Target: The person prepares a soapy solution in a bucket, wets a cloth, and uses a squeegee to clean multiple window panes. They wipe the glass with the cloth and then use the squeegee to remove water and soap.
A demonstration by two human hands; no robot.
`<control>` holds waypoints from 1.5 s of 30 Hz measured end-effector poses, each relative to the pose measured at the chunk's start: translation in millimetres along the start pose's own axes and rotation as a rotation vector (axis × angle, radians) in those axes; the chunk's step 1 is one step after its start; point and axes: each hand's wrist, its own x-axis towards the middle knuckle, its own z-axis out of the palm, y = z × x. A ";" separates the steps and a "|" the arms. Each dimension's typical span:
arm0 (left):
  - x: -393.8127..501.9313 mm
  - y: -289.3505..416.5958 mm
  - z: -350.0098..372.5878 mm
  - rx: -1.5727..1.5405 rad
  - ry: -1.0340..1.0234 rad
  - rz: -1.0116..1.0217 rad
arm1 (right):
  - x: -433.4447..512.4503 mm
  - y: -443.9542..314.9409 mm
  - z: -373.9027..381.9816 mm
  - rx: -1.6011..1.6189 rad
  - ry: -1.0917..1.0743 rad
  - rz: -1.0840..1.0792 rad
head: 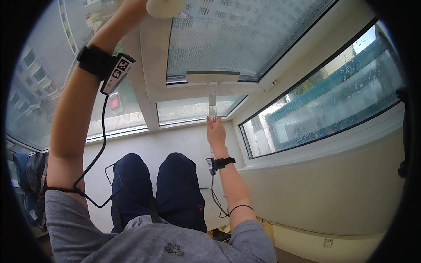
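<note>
My right hand (216, 133) grips the lower end of a window squeegee's clear handle (212, 102). The squeegee's wide pale head (213, 77) lies across the bottom edge of a window pane (217, 42) covered in water drops. Raised to the top of the view, my left hand (139, 7) is mostly cut off by the picture's edge. Right beside it is a rounded cream-coloured object (165, 7), also cut off; whether my fingers hold it is hidden.
White frames (154, 62) surround the panes. To the right is another drop-spotted window (329, 95). My knees (176, 184) are over a white surface (98, 151). Black cables (104, 131) hang from both wrist devices. Dark bags or cloths (34, 184) lie at far left.
</note>
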 end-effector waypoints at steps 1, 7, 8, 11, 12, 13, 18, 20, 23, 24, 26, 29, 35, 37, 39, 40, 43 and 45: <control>0.1 0.3 -1.1 -0.004 -0.011 0.006 | 0.1 -11.5 8.1 0.037 0.015 0.008; 1.3 -1.0 -2.5 0.009 -0.062 0.009 | 40.1 -71.3 11.9 0.141 0.160 -0.052; 0.6 -0.9 -2.7 0.016 -0.063 -0.004 | 49.0 -75.3 8.3 0.146 0.177 -0.058; 0.5 0.4 -1.2 0.016 -0.054 -0.011 | 56.2 -73.1 4.5 0.110 0.192 -0.060; 0.6 -0.2 0.5 0.000 -0.045 0.000 | 51.3 -67.2 6.6 0.088 0.173 -0.040; 1.0 -0.7 1.6 -0.015 -0.034 0.009 | 43.0 -59.5 10.5 0.067 0.151 -0.021; 3.8 -6.7 -4.7 0.001 -0.118 -0.019 | -13.3 -7.9 31.3 -0.015 -0.115 0.207; 4.9 -12.2 -5.8 0.055 -0.115 0.278 | -22.3 2.1 33.3 -0.045 -0.014 0.065; 2.5 -18.2 -7.4 -0.080 -0.122 0.161 | -11.9 -7.4 25.8 0.153 0.201 -0.122; 0.8 -18.6 -6.6 -0.059 -0.110 0.141 | -4.1 -16.6 18.5 0.275 0.204 -0.165; -1.3 -16.7 -7.1 -0.049 -0.110 0.116 | 20.8 -46.9 -0.2 0.416 0.202 -0.201; -3.8 -12.4 -5.7 -0.072 -0.110 0.144 | 55.9 -110.5 -53.5 0.623 0.203 -0.298; -0.3 -19.4 -2.7 -0.007 -0.119 0.122 | 146.5 -297.6 -209.8 0.582 0.308 -0.598; 0.5 -24.3 -2.7 -0.033 -0.137 0.115 | 173.0 -370.6 -255.5 0.407 0.412 -0.684; -0.4 -27.0 -1.7 -0.038 -0.154 0.118 | 186.5 -438.5 -294.3 0.354 0.426 -0.752; 0.1 -27.0 -1.2 -0.039 -0.160 0.136 | 192.7 -470.7 -312.3 0.416 0.380 -0.816; -1.0 -24.8 -1.1 -0.032 -0.198 0.134 | 211.8 -557.2 -365.4 0.233 0.554 -0.874; -2.7 -23.0 -1.1 -0.005 -0.225 0.104 | 223.4 -600.9 -399.3 0.090 0.653 -0.876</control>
